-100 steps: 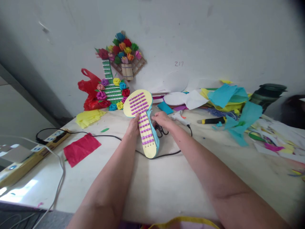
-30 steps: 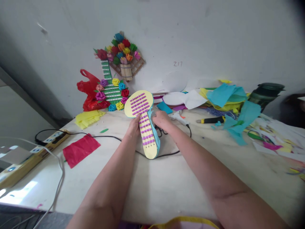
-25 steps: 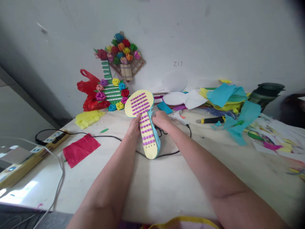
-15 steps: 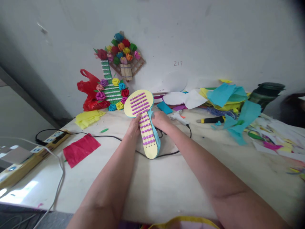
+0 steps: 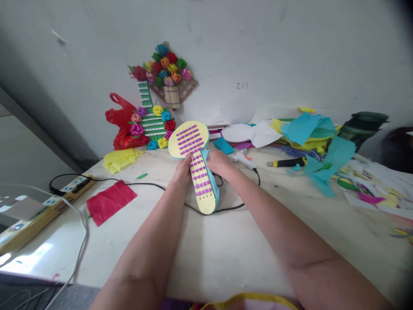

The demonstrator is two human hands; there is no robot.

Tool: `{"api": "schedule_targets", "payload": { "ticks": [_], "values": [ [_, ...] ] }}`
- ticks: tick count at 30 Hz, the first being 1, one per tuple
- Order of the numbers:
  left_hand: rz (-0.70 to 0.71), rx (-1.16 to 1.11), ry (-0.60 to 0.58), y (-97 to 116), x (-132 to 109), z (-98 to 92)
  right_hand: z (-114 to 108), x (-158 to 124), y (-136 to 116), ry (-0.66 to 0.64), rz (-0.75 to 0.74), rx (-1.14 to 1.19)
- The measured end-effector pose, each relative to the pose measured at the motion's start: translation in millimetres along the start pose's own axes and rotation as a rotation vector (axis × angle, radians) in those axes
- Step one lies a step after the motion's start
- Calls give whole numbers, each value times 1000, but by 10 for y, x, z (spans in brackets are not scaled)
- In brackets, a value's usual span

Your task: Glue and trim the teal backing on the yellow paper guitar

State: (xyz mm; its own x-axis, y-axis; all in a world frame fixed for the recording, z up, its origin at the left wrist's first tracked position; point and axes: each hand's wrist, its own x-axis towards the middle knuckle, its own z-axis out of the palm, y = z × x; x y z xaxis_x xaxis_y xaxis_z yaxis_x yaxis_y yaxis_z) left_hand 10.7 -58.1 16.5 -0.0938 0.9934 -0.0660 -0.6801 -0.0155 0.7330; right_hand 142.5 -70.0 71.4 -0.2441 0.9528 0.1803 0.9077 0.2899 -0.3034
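Note:
A flat yellow paper craft (image 5: 204,177), rounded at the top with a long strip below, carries rows of purple bars. Turquoise paper (image 5: 214,186) lines its right side. My left hand (image 5: 183,168) grips the craft at the narrow waist, its thumb on the front and the other fingers hidden behind. At the right edge, my right hand (image 5: 219,162) has its fingers closed against the turquoise paper, pinching it just below the rounded part. The fingertips are partly hidden by the craft.
Behind my right hand lies a glue gun (image 5: 244,159) with a black cord (image 5: 230,208) running under the craft. A black-and-yellow cutter (image 5: 287,162), turquoise paper scraps (image 5: 335,161) and a dark bottle (image 5: 363,129) are right. Left are red paper (image 5: 111,202) and a power strip (image 5: 61,202).
Hardly anything differs. The view has shifted very slightly, and both hands keep their places on the craft.

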Motion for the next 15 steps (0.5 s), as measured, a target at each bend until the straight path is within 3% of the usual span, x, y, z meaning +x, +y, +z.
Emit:
{"api": "schedule_targets", "payload": {
  "ticks": [15],
  "values": [
    [27, -9, 17, -11, 18, 6, 7, -54, -118, -46, 3, -32]
  ]
}}
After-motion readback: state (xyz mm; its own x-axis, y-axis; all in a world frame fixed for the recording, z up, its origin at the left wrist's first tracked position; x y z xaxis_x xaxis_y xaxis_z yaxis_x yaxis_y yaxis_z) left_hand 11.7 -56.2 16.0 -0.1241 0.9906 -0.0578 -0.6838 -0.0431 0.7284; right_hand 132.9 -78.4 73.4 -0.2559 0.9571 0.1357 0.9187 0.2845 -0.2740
